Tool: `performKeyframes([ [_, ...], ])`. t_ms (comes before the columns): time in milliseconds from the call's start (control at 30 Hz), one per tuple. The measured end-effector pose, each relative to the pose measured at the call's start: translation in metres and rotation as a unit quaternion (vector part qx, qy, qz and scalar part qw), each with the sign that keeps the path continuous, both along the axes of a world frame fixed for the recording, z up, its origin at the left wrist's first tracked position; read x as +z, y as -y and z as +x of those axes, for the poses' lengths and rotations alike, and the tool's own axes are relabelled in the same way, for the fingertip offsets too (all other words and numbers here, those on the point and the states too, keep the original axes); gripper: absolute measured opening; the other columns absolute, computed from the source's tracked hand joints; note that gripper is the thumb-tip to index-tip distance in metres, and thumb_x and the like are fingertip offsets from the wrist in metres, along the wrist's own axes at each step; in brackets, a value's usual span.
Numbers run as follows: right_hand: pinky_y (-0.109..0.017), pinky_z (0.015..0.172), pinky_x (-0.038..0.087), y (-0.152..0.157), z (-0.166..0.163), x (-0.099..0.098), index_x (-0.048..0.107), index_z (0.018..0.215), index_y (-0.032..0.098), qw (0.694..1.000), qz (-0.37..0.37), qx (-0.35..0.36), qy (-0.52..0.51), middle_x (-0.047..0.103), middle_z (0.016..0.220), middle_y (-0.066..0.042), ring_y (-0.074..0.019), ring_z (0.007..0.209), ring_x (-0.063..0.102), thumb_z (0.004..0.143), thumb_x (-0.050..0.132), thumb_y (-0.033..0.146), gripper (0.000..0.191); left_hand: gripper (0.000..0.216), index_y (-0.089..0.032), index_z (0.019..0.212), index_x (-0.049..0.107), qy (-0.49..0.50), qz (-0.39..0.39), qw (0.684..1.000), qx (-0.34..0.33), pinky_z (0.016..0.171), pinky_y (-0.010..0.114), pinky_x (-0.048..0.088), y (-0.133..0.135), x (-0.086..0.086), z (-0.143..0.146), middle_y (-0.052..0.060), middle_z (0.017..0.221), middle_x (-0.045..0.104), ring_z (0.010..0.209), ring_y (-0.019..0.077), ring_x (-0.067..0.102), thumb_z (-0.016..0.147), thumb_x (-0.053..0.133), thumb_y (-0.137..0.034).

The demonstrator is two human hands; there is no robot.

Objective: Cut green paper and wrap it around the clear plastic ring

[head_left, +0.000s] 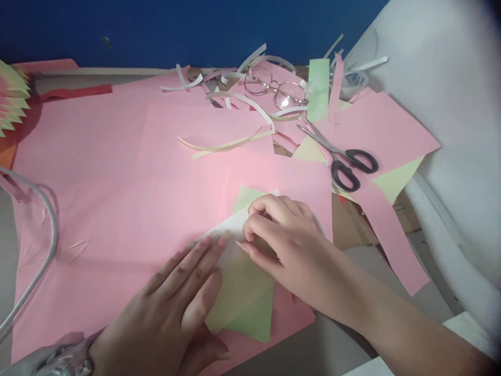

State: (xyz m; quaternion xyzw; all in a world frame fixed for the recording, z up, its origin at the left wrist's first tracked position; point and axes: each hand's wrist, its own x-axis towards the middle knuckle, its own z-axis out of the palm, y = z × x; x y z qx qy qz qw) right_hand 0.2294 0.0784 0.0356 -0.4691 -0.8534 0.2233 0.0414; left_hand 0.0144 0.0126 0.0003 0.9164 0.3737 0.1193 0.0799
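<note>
My left hand (pixel 180 292) lies flat, fingers stretched out, with its fingertips pressing on a piece of white paper (pixel 229 224). A yellow-green sheet (pixel 242 292) and a green sheet (pixel 256 316) show below the white paper. My right hand (pixel 282 230) rests on the same papers with its fingers curled in. Whatever its fingertips hold, if anything, is hidden. Under both hands spreads a large pink sheet (pixel 97 183). Beyond my right hand lie scissors (pixel 338 154) with black handles, blades apart.
Round eyeglasses (pixel 276 89) lie at the back among curled paper strips (pixel 238 99). A green paper rectangle (pixel 318 89) stands near them. A white cable (pixel 55 224) loops at the left. Yellow pleated paper (pixel 11 99) is at far left. Behind is a blue surface (pixel 156 31).
</note>
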Motion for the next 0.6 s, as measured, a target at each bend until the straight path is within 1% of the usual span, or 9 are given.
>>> performKeyframes([
  [133, -0.034, 0.083, 0.033, -0.0008, 0.0, -0.0002, 0.046, 0.076, 0.02, 1.0, 0.014, 0.005, 0.004, 0.048, 0.092, -0.002, -0.014, 0.086, 0.045, 0.089, 0.045, 0.02, 0.013, 0.072, -0.016, 0.135, 0.04, -0.058, 0.007, 0.998, -0.01, 0.109, 0.036, 0.022, -0.0035, 0.0025, 0.0018, 0.007, 0.145, 0.037, 0.134, 0.0244, 0.03, 0.08, 0.046, -0.063],
  [200, -0.034, 0.081, 0.033, -0.0012, -0.0004, 0.0, 0.046, 0.075, 0.02, 1.0, 0.021, 0.006, 0.008, 0.048, 0.092, -0.002, -0.0145, 0.085, 0.045, 0.087, 0.047, 0.018, 0.012, 0.071, -0.017, 0.135, 0.04, -0.049, 0.01, 0.999, 0.004, 0.11, 0.035, 0.021, -0.0037, 0.0034, 0.0029, 0.005, 0.143, 0.041, 0.132, 0.023, 0.032, 0.08, 0.046, -0.062],
  [267, -0.034, 0.08, 0.034, -0.0013, -0.0006, 0.0004, 0.046, 0.075, 0.02, 1.0, 0.023, 0.006, 0.011, 0.049, 0.091, -0.002, -0.0148, 0.085, 0.046, 0.085, 0.048, 0.015, 0.012, 0.064, -0.016, 0.13, 0.046, -0.028, 0.015, 0.999, 0.012, 0.11, 0.035, 0.022, -0.0028, 0.0039, 0.0038, 0.005, 0.141, 0.044, 0.132, 0.0232, 0.034, 0.081, 0.049, -0.058],
  [333, -0.033, 0.08, 0.034, -0.0011, -0.0007, 0.0009, 0.046, 0.075, 0.02, 1.0, 0.022, 0.009, 0.01, 0.049, 0.092, -0.002, -0.0147, 0.085, 0.046, 0.085, 0.048, 0.014, 0.012, 0.052, -0.015, 0.119, 0.054, 0.0, 0.018, 1.0, 0.011, 0.11, 0.037, 0.023, -0.0021, 0.0043, 0.0046, 0.007, 0.139, 0.045, 0.132, 0.0243, 0.034, 0.083, 0.05, -0.052],
  [400, -0.033, 0.08, 0.034, -0.0008, -0.0006, 0.0013, 0.047, 0.075, 0.02, 1.0, 0.021, 0.012, 0.008, 0.049, 0.093, -0.002, -0.0145, 0.086, 0.046, 0.085, 0.048, 0.015, 0.011, 0.044, -0.014, 0.11, 0.058, 0.019, 0.015, 1.0, 0.007, 0.109, 0.038, 0.025, -0.0026, 0.0048, 0.0054, 0.009, 0.14, 0.045, 0.132, 0.0254, 0.033, 0.085, 0.05, -0.049],
  [433, -0.033, 0.08, 0.033, -0.0007, -0.0006, 0.0014, 0.047, 0.075, 0.02, 1.0, 0.022, 0.012, 0.008, 0.049, 0.093, -0.002, -0.0145, 0.086, 0.046, 0.086, 0.047, 0.016, 0.012, 0.045, -0.013, 0.112, 0.057, 0.019, 0.013, 1.0, 0.008, 0.109, 0.038, 0.024, -0.0034, 0.0051, 0.0057, 0.009, 0.141, 0.043, 0.132, 0.0256, 0.033, 0.085, 0.05, -0.049],
  [467, -0.033, 0.08, 0.033, -0.0006, -0.0007, 0.0016, 0.047, 0.075, 0.02, 1.0, 0.025, 0.012, 0.009, 0.049, 0.094, -0.002, -0.0146, 0.087, 0.046, 0.086, 0.047, 0.016, 0.012, 0.051, -0.013, 0.118, 0.054, 0.01, 0.01, 1.0, 0.009, 0.11, 0.038, 0.024, -0.0045, 0.0054, 0.006, 0.008, 0.142, 0.041, 0.133, 0.0256, 0.032, 0.084, 0.049, -0.051],
  [533, -0.033, 0.08, 0.034, -0.0005, -0.0009, 0.0018, 0.047, 0.074, 0.02, 0.999, 0.03, 0.015, 0.013, 0.049, 0.094, -0.002, -0.015, 0.087, 0.046, 0.086, 0.047, 0.017, 0.012, 0.065, -0.012, 0.132, 0.042, -0.022, 0.004, 1.0, 0.009, 0.111, 0.039, 0.02, -0.0068, 0.0057, 0.0063, 0.006, 0.145, 0.037, 0.134, 0.0252, 0.03, 0.083, 0.048, -0.055],
  [600, -0.033, 0.079, 0.034, -0.0005, -0.0011, 0.0018, 0.048, 0.074, 0.02, 0.999, 0.033, 0.017, 0.017, 0.049, 0.094, -0.003, -0.0156, 0.087, 0.046, 0.087, 0.047, 0.018, 0.013, 0.07, -0.015, 0.138, 0.034, -0.048, -0.001, 0.999, 0.007, 0.112, 0.039, 0.017, -0.0081, 0.0053, 0.0059, 0.004, 0.147, 0.034, 0.135, 0.0245, 0.028, 0.083, 0.046, -0.056],
])
